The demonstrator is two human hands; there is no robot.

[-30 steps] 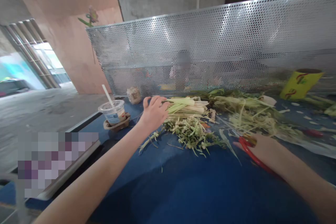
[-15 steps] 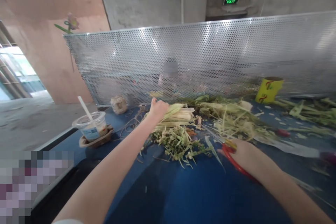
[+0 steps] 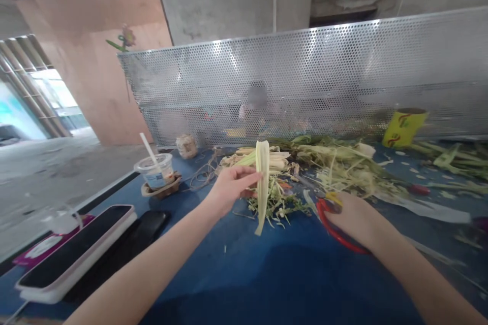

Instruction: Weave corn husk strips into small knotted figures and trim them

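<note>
Between its thumb and fingers, my left hand point(image 3: 234, 185) pinches a long pale green corn husk strip point(image 3: 262, 183), held upright. Behind it lies a bundle of pale husks point(image 3: 280, 158), and below that a heap of green trimmings point(image 3: 280, 202). My right hand point(image 3: 354, 216) grips scissors by their red handles point(image 3: 330, 223), with a yellow part near the pivot. The blades point left toward the trimmings and are hard to make out. Beyond the scissors is a larger pile of loose husks point(image 3: 343, 167).
A cup with a straw point(image 3: 154, 170) stands in a cardboard holder at left, near a ball of twine point(image 3: 186, 146). Phones point(image 3: 82, 244) lie at the left edge. A yellow roll point(image 3: 404, 128) stands at the back right, before a perforated metal screen point(image 3: 290, 76).
My left hand has come back toward me from the husk bundle, now with one husk strip in it. The right hand with the scissors stays nearly in place. The view has shifted left.
</note>
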